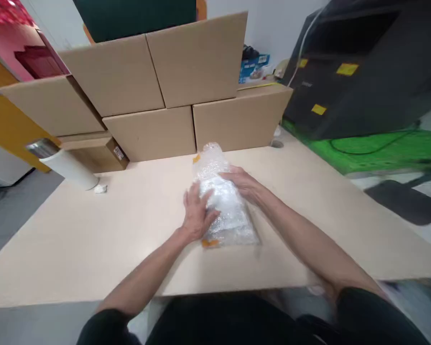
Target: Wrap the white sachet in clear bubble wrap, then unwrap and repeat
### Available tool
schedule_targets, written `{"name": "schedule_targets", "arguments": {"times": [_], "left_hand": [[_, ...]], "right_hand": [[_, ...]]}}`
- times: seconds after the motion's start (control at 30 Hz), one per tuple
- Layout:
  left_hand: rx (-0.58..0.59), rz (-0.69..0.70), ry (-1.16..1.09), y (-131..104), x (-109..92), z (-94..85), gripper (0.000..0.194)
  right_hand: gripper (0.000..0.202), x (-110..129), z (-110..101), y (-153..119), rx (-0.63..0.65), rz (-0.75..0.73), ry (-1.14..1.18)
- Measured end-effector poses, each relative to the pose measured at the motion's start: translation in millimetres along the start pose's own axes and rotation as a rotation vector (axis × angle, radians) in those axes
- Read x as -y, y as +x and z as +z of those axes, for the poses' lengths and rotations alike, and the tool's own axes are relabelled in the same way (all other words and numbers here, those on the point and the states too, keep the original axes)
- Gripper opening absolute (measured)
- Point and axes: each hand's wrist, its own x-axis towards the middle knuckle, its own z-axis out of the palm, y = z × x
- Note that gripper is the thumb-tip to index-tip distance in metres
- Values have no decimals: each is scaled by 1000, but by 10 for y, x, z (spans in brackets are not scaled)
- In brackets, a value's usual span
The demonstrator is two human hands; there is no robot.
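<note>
A package in clear bubble wrap (228, 203) lies on the pale table (129, 230), with orange tape at its near-left corner and its far-left edge. My left hand (197, 211) rests on the left side of the wrap, its fingers spread. On the far right side of the package lies my right hand (242, 182), fingers stretched over the plastic and apart from my left hand. Part of the right hand's fingers is blurred against the shiny wrap.
Cardboard boxes (151, 134) stand stacked along the table's back edge. A white bottle with a metal cap (70, 167) is at the left, beside a small white crumpled piece (100, 189). Right of the table are a large dark machine (330, 91) and a green surface (388, 151).
</note>
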Motion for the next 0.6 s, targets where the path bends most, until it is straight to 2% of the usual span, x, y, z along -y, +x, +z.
{"name": "schedule_targets", "arguments": {"times": [0.07, 0.13, 0.17, 0.23, 0.3, 0.37, 0.47, 0.53, 0.6], "left_hand": [[-194, -263, -205, 168, -67, -41, 83], [-291, -460, -434, 310, -141, -103, 86], [-271, -552, -593, 365, -180, -143, 82], [-232, -630, -837, 437, -255, -227, 71], [-302, -609, -915, 463, -320, -294, 64], [-409, -565, -878, 454, -369, -334, 68], [-429, -416, -758, 415, -412, -364, 70], [-403, -294, -644, 397, -425, -399, 52], [-392, -224, -539, 394, -432, -459, 29]], "right_hand": [[46, 58, 40, -85, 32, -61, 12], [46, 103, 96, -170, 53, -107, 24], [46, 117, 132, -211, 63, -122, 29], [47, 126, 217, -285, 65, -147, 42], [48, 110, 312, -347, 21, -181, 52], [52, 79, 405, -398, -51, -226, 48], [72, 34, 509, -465, -125, -288, 14], [81, 24, 529, -505, -126, -330, -42], [75, 36, 493, -544, -84, -390, -152]]}}
